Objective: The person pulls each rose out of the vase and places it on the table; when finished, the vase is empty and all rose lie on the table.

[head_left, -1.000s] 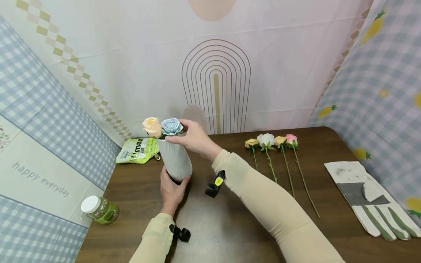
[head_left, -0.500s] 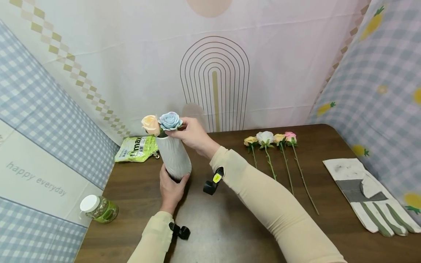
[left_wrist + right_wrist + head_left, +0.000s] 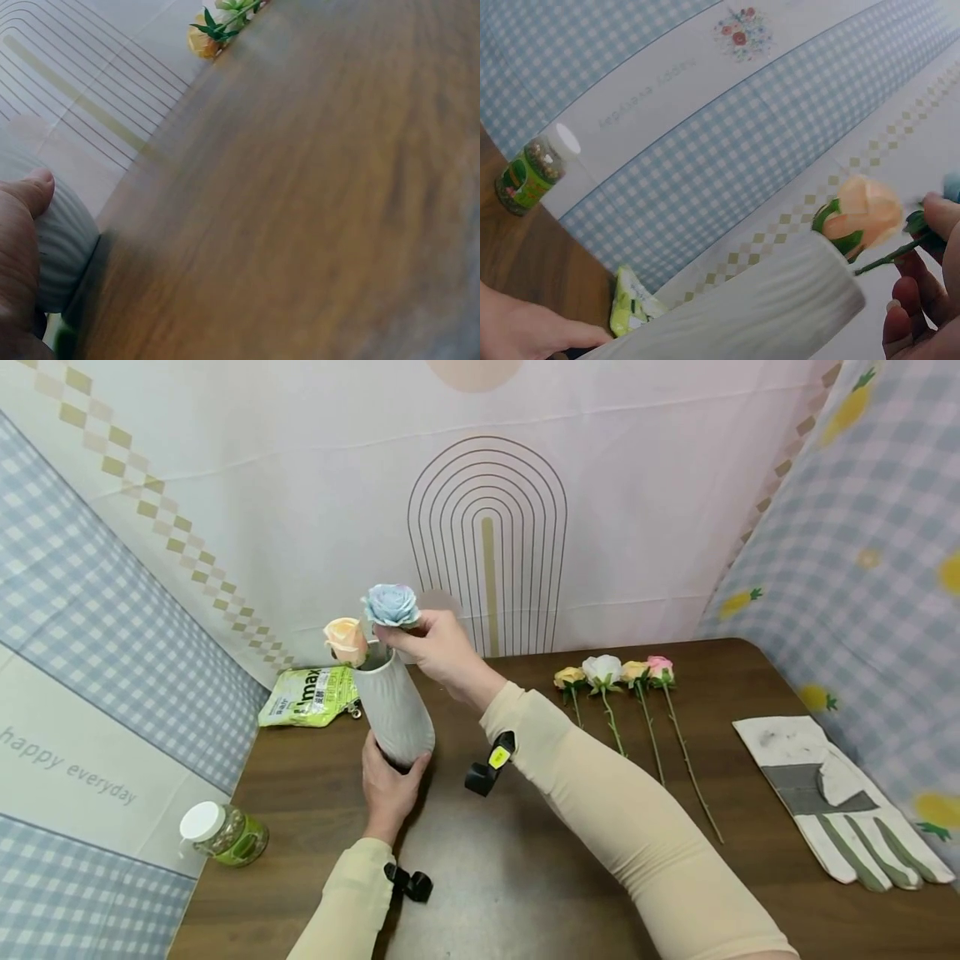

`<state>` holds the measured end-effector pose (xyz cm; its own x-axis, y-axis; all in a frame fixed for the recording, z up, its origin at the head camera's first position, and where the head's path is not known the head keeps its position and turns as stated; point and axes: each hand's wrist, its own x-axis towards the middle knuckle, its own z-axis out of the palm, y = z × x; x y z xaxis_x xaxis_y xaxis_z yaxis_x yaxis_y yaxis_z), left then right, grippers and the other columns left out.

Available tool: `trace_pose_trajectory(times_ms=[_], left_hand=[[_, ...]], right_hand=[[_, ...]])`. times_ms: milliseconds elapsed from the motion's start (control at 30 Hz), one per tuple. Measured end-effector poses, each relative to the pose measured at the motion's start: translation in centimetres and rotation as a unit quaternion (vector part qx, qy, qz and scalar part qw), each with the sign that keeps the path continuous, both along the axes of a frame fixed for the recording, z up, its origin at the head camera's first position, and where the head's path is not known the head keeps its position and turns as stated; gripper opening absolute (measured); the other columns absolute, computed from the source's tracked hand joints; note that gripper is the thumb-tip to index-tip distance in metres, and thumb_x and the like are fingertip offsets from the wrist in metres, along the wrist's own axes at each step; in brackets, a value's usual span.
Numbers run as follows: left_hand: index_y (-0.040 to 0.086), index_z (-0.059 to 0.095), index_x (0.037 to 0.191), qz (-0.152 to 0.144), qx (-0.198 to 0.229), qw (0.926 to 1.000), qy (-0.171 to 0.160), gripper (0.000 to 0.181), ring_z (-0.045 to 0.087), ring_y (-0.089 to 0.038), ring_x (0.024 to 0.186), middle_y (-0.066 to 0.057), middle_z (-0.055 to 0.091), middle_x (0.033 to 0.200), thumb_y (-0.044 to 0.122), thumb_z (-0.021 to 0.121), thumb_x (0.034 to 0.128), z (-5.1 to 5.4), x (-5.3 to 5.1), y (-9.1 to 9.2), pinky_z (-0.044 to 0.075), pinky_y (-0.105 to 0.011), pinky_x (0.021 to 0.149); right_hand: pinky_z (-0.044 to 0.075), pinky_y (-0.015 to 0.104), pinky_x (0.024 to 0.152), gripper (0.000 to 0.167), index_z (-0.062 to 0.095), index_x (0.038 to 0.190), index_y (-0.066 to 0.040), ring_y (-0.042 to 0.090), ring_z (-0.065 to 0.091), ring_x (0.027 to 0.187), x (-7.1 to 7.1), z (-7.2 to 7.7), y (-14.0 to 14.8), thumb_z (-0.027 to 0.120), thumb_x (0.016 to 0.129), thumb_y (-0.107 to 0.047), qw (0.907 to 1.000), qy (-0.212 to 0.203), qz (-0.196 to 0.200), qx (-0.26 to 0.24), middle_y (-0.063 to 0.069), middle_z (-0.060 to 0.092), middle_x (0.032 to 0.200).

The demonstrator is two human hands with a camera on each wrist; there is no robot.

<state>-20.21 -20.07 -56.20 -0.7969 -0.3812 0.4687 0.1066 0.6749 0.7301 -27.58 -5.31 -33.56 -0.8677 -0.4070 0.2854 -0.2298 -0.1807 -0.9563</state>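
Observation:
A ribbed white vase (image 3: pixel 396 714) leans a little to the left, and my left hand (image 3: pixel 390 789) grips it near its base. Over its mouth, my right hand (image 3: pixel 446 652) pinches a blue rose (image 3: pixel 392 605) just below the bloom. In the right wrist view the blue rose's green stem (image 3: pixel 889 259) runs down into the vase mouth. A peach rose (image 3: pixel 346 641) stands in the vase, its bloom resting by the left rim. The left wrist view shows my thumb (image 3: pixel 34 193) pressed along the vase side. The stems inside the vase are hidden.
To the right lie several roses, including a white rose (image 3: pixel 602 671) and a pink rose (image 3: pixel 660 669). A work glove (image 3: pixel 810 772) lies at the right edge. A green-and-white pouch (image 3: pixel 311 697) sits behind the vase, a white-lidded jar (image 3: pixel 225 833) at left. Curtains (image 3: pixel 300 510) enclose the table (image 3: pixel 495 877).
My right hand has lifted the blue rose upward, away from the vase mouth, so a gap now shows between bloom and rim. The left hand keeps its grip on the vase.

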Motion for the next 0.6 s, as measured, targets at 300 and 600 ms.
trace_pose_trajectory(times_ms=[300, 600], left_hand=[[0.006, 0.033, 0.145, 0.002, 0.000, 1.0000, 0.009, 0.094, 0.045, -0.035, 0.123, -0.018, 0.046, 0.134, 0.033, 0.085, 0.0706, -0.1, -0.1, 0.0, 0.035, -0.047, 0.102], [0.007, 0.032, 0.145, 0.002, -0.001, 0.9999, 0.012, 0.095, 0.045, -0.035, 0.123, -0.018, 0.046, 0.133, 0.034, 0.085, 0.0707, -0.2, 0.0, 0.1, 0.035, -0.048, 0.101]], right_hand=[[0.047, 0.028, 0.070, 0.023, 0.070, 0.106, -0.001, 0.022, 0.062, 0.086, 0.0, 0.6, 0.7, 0.064, 0.093, -0.020, 0.9996, 0.011, 0.013, -0.022, 0.012, 0.071, 0.094], [0.053, 0.032, 0.081, 0.030, 0.065, 0.113, 0.003, 0.017, 0.065, 0.092, -0.3, -1.0, 1.4, 0.072, 0.084, 0.000, 0.9978, 0.058, 0.032, -0.002, 0.016, 0.070, 0.101]])
